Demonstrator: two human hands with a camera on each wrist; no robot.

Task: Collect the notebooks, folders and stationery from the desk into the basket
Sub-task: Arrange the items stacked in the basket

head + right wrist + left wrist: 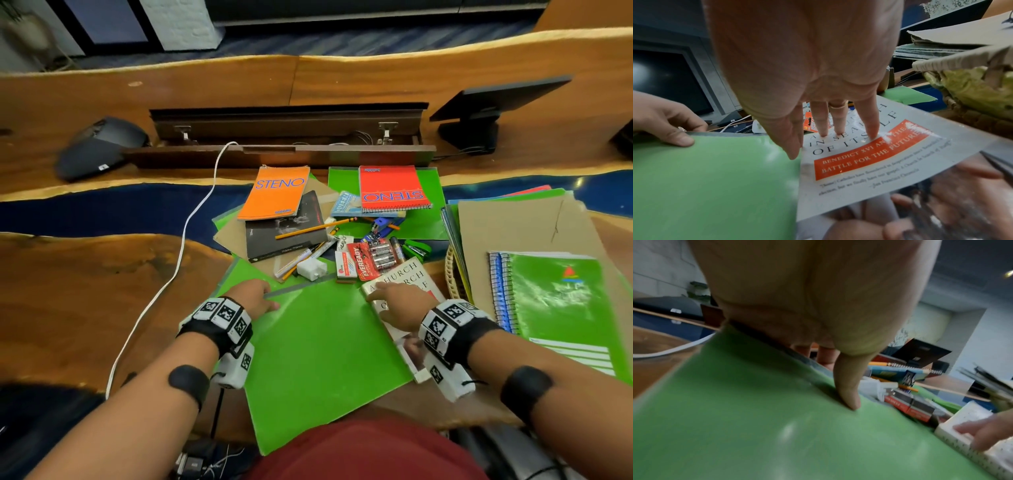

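A large green folder lies at the desk's near edge. My left hand pinches its far left edge, thumb on top and fingers curled beyond the rim. To the folder's right lies a white paperback book with an orange band. My right hand rests on its cover with straight fingertips pressing down, the thumb at the folder's edge. At the right, the wicker basket holds folders, cardboard and a green spiral notebook.
Behind the folder sits a pile: an orange steno pad, a red steno pad, a black book, pencils, a battery pack, a green stapler and a white charger. A white cable runs left. A monitor stands back right.
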